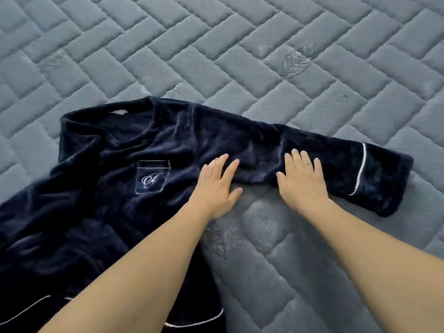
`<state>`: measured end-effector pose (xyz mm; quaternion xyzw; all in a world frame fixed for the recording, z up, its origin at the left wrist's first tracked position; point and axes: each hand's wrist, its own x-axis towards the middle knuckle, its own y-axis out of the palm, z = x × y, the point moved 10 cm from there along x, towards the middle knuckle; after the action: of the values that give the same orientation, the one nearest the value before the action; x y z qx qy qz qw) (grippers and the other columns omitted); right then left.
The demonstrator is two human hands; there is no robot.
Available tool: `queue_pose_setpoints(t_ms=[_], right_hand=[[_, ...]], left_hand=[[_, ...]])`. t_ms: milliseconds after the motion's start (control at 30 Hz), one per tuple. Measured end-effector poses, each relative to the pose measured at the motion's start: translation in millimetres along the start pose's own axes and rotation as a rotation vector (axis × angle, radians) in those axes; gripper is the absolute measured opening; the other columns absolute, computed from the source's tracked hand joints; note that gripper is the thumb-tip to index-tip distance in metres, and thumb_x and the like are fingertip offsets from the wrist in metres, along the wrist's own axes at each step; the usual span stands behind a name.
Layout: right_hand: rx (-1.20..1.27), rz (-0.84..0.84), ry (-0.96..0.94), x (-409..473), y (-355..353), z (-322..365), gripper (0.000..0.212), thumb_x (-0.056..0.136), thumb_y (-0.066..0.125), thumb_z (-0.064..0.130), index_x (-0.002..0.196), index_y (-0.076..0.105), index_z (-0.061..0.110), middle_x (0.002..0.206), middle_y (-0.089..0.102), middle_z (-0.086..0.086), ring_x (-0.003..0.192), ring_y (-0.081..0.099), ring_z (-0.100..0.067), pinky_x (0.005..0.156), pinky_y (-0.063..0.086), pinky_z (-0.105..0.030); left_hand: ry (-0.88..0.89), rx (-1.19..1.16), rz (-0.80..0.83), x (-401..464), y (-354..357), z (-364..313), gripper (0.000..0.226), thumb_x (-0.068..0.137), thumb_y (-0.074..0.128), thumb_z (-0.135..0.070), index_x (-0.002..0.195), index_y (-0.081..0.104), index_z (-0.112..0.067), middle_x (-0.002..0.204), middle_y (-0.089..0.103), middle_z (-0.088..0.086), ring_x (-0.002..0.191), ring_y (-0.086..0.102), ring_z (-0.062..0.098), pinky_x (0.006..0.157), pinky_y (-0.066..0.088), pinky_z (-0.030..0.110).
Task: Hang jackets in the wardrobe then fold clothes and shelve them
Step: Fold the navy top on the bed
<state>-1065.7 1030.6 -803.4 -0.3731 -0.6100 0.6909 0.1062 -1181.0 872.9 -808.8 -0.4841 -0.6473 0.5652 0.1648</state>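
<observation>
On a grey quilted bedspread (264, 44), both hands (217, 186) (301, 181) press straight, spread fingers (296, 159) on a navy top's (108, 152) monogrammed-pocket (152, 176) sleeve (312, 155).

Top (96, 212) runs off left and bottom edges, hem and other sleeve out of view; forearms cover its lower part; pocket monogram (149, 180) too small to read; bed (240, 44) cropped on all sides
</observation>
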Motion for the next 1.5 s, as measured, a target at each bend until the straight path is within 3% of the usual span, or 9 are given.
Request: queue_pose_setpoints(t_ms=[267,433,533,667,800,967,1133,1267,1500], right_hand=[[0.126,-0.045,-0.463,-27,-25,314,0.054,0.104,0.033,0.031,0.153,0.026,0.010,0.163,0.017,-0.009,0.149,0.016,-0.026,0.120,0.016,-0.044],[0.313,0.021,-0.556,-48,-42,474,0.049,0.101,0.043,0.023,0.148,0.032,0.012,0.162,0.013,-0.008,0.124,0.049,-0.035,0.097,0.043,-0.044],[0.650,0.063,-0.233,-32,-44,517,0.049,0.100,0.043,0.039,0.139,0.035,0.011,0.149,0.032,-0.011,0.115,0.054,-0.037,0.082,0.039,-0.039],[1.343,0.227,0.485,-15,-9,534,0.073,0.088,0.062,0.047,0.142,0.033,0.007,0.138,0.049,-0.017,0.121,0.051,-0.038,0.100,0.044,-0.043],[1.123,0.293,0.436,-18,-16,568,0.065,0.083,0.055,0.041,0.140,0.043,0.010,0.129,0.057,-0.012,0.107,0.056,-0.034,0.099,0.047,-0.045],[1.242,0.273,0.360,6,-65,636,0.058,0.095,0.039,0.045,0.142,0.046,0.013,0.137,0.055,-0.006,0.117,0.052,-0.029,0.107,0.038,-0.040],[0.543,0.392,-0.013,10,-75,681,0.036,0.100,0.043,0.027,0.128,0.052,0.007,0.121,0.058,-0.013,0.111,0.054,-0.031,0.092,0.043,-0.033],[0.257,-0.046,-0.245,27,-103,691,0.046,0.094,0.045,0.028,0.136,0.044,0.010,0.142,0.040,-0.014,0.128,0.039,-0.035,0.103,0.037,-0.048],[-0.017,0.117,-0.673,5,-13,820,0.067,0.096,0.017,0.066,0.152,-0.011,0.044,0.161,-0.024,0.003,0.149,-0.020,-0.028,0.109,-0.016,-0.065]], left_hand=[[-0.425,0.179,-0.264,-173,-96,268,0.066,0.097,0.052,-0.038,0.153,0.029,-0.012,0.158,0.021,0.017,0.146,0.018,0.035,0.117,0.002,0.063],[-0.932,-0.496,-0.201,-265,-88,428,0.068,0.097,0.035,-0.058,0.155,0.013,-0.032,0.164,0.012,0.000,0.150,0.008,0.026,0.116,0.005,0.064],[-1.064,-0.485,-0.107,-306,-76,493,0.063,0.096,0.036,-0.042,0.154,0.011,-0.037,0.164,0.008,-0.004,0.150,0.002,0.024,0.114,0.003,0.066],[-1.018,-0.234,0.098,-323,-54,542,0.059,0.096,0.037,-0.041,0.152,0.022,-0.027,0.162,0.014,0.006,0.150,0.003,0.028,0.116,-0.003,0.061],[-0.866,-0.211,0.038,-311,-73,561,0.026,0.088,0.043,-0.024,0.113,0.038,-0.016,0.123,0.053,0.019,0.106,0.049,0.038,0.093,0.038,0.048],[-0.920,0.066,-0.317,-328,-199,636,0.025,0.084,0.046,-0.020,0.107,0.039,-0.013,0.101,0.066,0.023,0.092,0.064,0.040,0.067,0.034,0.038],[-1.105,0.444,-0.074,-347,-268,719,0.063,0.079,0.049,-0.037,0.135,0.030,-0.017,0.139,0.038,0.018,0.127,0.036,0.038,0.095,0.030,0.061],[-1.228,-0.151,-0.057,-339,-198,733,0.090,0.082,0.043,-0.053,0.153,-0.010,-0.035,0.162,-0.019,0.000,0.148,-0.019,0.032,0.100,-0.004,0.081],[-1.655,-1.237,-0.991,-405,-104,759,0.084,0.081,0.050,-0.056,0.154,0.018,-0.030,0.159,0.023,0.005,0.140,0.027,0.033,0.106,0.033,0.050]])
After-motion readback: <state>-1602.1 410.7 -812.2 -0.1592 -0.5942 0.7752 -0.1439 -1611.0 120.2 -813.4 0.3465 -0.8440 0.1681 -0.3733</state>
